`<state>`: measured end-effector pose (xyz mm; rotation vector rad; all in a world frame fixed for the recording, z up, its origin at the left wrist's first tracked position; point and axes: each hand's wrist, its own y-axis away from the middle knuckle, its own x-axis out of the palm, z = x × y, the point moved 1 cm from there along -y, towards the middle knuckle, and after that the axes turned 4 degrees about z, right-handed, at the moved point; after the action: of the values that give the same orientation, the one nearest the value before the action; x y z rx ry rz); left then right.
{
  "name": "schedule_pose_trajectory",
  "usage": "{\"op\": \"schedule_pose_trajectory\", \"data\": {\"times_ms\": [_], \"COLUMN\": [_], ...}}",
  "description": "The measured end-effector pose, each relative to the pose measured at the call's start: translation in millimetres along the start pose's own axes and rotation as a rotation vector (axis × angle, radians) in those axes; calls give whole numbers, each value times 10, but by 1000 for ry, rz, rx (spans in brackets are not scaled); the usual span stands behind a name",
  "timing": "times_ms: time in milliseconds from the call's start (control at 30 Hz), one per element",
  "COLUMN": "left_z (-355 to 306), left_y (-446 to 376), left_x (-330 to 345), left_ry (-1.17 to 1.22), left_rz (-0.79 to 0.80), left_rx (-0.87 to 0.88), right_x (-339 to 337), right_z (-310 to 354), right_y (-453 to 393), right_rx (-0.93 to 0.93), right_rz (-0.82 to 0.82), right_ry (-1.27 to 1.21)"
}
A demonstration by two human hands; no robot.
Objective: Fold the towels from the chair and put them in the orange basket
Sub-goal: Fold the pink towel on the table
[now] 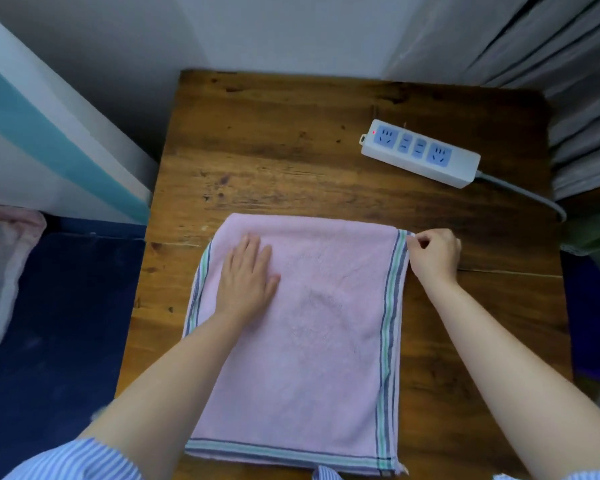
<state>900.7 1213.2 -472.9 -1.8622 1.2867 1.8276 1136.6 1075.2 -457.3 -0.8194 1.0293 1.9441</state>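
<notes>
The counter [291, 161] is a rectangular slab of dark, knotted wood grain with a seam running across it at mid-depth. A pink towel [312, 341] of soft terry cloth lies flat on the near half of the counter, folded into a rough rectangle, with green and dark blue stripes along its left, right and near edges. The left hand [246, 278] rests palm-down on the far-left part of the towel, grip wide, fingers extended and flat against the cloth. The right hand [435, 252] sits at the far-right corner of the towel, grip narrow, fingertips pinching the striped edge. A white plastic power strip [420, 152] with blue sockets lies on the far-right part of the counter, well apart from the towel.
</notes>
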Motion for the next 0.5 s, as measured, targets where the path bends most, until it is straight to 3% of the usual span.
{"op": "schedule_pose_trajectory", "data": {"times_ms": [67, 200, 333, 500], "left_z": [17, 17, 38, 205], "left_y": [26, 68, 59, 78], "left_x": [83, 166, 153, 68], "left_ry": [86, 100, 105, 136], "left_rz": [62, -28, -37, -344], "left_rx": [-58, -82, -78, -74], "right_x": [16, 105, 119, 232], "right_z": [-16, -85, -81, 155], "right_y": [-59, 21, 76, 190], "right_rx": [-41, -178, -189, -517], "right_rz": [-2, -54, -90, -146], "right_ry": [59, 253, 246, 295]}}
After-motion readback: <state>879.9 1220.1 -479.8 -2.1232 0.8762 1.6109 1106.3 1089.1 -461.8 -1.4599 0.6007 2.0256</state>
